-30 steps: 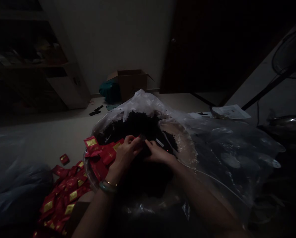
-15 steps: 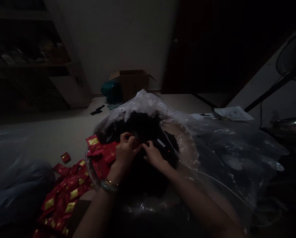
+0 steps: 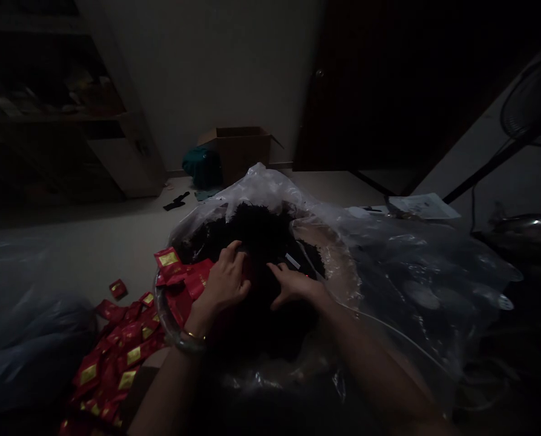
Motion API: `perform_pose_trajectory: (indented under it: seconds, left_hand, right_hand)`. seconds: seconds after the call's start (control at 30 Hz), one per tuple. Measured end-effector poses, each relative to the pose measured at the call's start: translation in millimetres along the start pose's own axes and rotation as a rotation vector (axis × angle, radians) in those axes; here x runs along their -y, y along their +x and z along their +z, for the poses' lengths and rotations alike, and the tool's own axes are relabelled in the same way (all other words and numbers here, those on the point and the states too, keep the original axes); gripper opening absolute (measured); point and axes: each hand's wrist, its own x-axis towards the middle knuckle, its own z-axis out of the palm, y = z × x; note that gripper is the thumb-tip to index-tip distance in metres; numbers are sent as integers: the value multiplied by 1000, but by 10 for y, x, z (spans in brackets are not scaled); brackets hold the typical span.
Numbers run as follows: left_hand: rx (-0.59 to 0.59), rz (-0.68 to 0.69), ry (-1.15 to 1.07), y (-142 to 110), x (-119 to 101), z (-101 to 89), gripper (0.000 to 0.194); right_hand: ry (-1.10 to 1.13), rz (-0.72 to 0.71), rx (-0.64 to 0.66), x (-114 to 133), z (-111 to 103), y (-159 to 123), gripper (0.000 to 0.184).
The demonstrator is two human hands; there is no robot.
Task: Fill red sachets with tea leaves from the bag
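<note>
**Two hands over a dark leaf-like heap point(image 3: 261, 233) in a clear plastic bag point(image 3: 416, 284), seen from the head camera.**

Left to right, I read red sachets point(image 3: 193, 280) with gold labels lying against the outer side of the left hand point(image 3: 225, 286), whose fingers point(image 3: 232, 254) curve down into the heap; I cannot tell whether they hold anything. The heap lies under and between both hands and runs on beyond the fingertips. A white strip point(image 3: 292, 261) lies on it, its long axis tilted from upper left to lower right, just above the fingers point(image 3: 282, 272) of the right hand point(image 3: 300, 286). That hand is nearer the strip, its fingers spread wide and apparently empty.
</note>
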Motion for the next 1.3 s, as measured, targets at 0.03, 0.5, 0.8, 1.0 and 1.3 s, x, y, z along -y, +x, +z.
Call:
perform_pose_trajectory:
  seconds: [0.03, 0.5, 0.8, 1.0, 1.3]
  left_hand:
    - [-3, 18, 16, 3, 15, -7, 35]
    - [-220, 0, 134, 14, 109, 70, 12]
    - [45, -64, -84, 0, 104, -9, 22]
    - [-132, -106, -274, 17, 204, 122, 10]
    - [-35, -27, -377, -45, 204, -78, 21]
  right_hand:
    - [-66, 42, 54, 50, 37, -20, 127]
    - [-130, 155, 175, 209, 99, -125, 152]
    - [-61, 90, 77, 279, 251, -115, 125]
    - [97, 12, -151, 178, 190, -4, 111]
    - [217, -100, -353, -28, 147, 137, 61]
